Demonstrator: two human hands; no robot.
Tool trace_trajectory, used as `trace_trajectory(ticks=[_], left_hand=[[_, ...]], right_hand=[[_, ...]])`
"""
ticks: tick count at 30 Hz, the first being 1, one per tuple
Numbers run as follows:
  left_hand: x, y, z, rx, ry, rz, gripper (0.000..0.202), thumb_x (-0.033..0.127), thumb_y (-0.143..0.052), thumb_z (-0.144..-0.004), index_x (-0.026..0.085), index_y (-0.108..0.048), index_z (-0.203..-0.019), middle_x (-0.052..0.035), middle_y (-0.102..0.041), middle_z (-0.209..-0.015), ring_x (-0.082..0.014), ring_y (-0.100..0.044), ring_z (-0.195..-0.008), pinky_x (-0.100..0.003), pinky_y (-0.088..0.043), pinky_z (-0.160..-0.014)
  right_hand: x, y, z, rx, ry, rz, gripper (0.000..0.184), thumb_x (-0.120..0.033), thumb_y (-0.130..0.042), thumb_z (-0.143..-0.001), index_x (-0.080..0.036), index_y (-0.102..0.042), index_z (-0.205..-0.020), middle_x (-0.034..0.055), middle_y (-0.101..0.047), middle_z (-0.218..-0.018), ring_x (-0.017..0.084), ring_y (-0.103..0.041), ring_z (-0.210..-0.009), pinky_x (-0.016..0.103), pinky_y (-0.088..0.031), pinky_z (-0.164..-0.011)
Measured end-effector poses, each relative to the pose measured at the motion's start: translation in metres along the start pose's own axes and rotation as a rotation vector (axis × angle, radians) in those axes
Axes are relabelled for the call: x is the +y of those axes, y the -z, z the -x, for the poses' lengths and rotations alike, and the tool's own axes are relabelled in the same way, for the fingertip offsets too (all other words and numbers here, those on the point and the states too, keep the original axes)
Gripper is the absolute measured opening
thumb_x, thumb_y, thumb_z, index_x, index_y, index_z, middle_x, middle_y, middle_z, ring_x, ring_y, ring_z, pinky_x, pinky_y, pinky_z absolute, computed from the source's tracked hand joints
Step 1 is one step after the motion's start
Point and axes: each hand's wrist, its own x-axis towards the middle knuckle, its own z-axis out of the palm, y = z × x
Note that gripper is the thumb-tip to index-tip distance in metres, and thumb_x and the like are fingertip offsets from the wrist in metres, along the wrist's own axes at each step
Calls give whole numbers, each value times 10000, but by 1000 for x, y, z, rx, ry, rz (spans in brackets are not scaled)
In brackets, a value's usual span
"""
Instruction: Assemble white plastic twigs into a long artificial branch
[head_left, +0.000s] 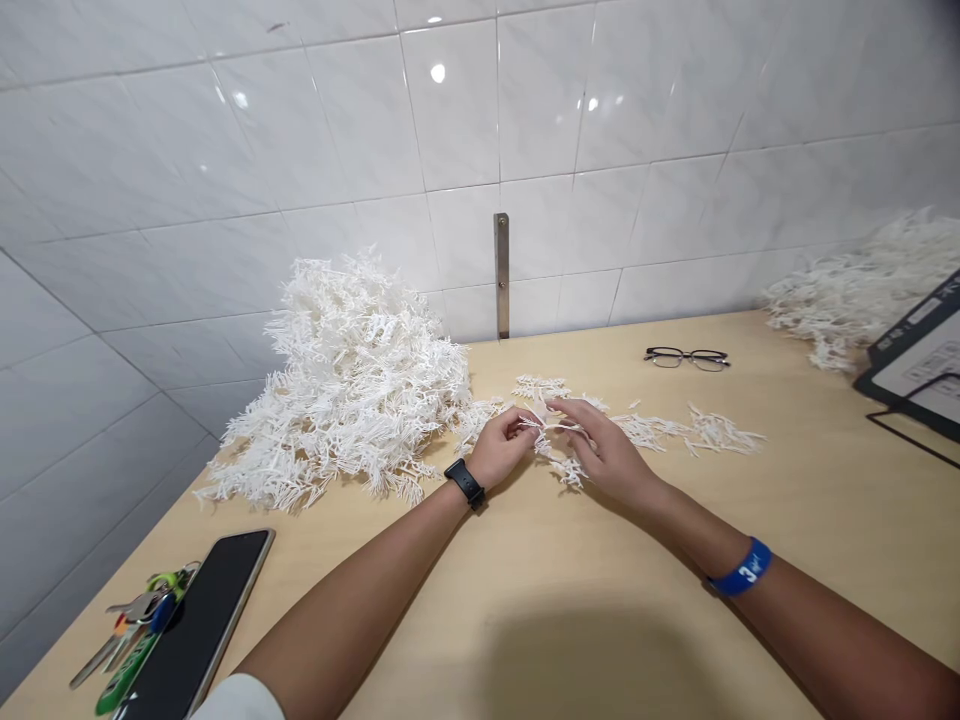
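Note:
My left hand [501, 450], with a black band at the wrist, is closed in a pinch on a small white branched piece [541, 438] that looks like plastic. My right hand [613, 458] faces it from the right, its thumb and fingers closed on the other end of the same piece. Both hands are just above the table. Under and around them lie more loose white branched pieces [566, 470]. A large heap of the same pieces [360, 380] rises close to my left hand. To the right of my right hand, a thin row of pieces [712, 430] is spread out.
A phone [202, 620] and a bunch of keys [139, 630] lie at the front left of the wooden table [450, 620]. Glasses [686, 358] rest near the back. A second white heap [862, 285] and a dark-framed board [926, 350] are at the right. A tiled wall [360, 120] stands behind.

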Motion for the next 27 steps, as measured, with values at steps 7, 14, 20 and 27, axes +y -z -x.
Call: trace_trajectory(ticks=[7, 14, 20, 27], left_hand=[[0, -1, 2, -27, 12, 24, 156, 299, -594, -802, 154, -537, -811, 36, -497, -666, -80, -450, -612, -208, -374, -616], [-5, -1, 2, -81, 17, 33, 176, 316, -581, -822, 142, -555, -829, 11, -546, -712, -88, -489, -644, -217, -392, -638], [-9, -1, 1, -118, -53, -39, 158, 300, -527, -873, 146, -558, -860, -13, -567, -787, -114, -509, -718, -234, -405, -681], [-11, -1, 2, -178, -95, -118, 278, 418, -485, -914, 151, -547, -868, -6, -524, -774, -126, -460, -722, -248, -386, -704]], right_hand=[[-4, -2, 0, -29, -35, 93, 302, -154, -438, -868, -229, -675, -1039, 87, -636, -1129, 248, -583, -1040, 388, -475, -875], [-7, -5, -2, -66, -164, 34, 161, -270, -510, -882, -205, -641, -948, 76, -643, -1003, 209, -596, -930, 288, -487, -719], [-6, -7, -1, -31, -216, 5, 195, -347, -568, -872, -212, -640, -993, 72, -647, -1015, 207, -599, -909, 276, -487, -670], [-5, -5, -2, -48, -36, 177, 129, -307, -583, -880, -241, -656, -964, 56, -600, -1008, 211, -586, -957, 297, -478, -763]])
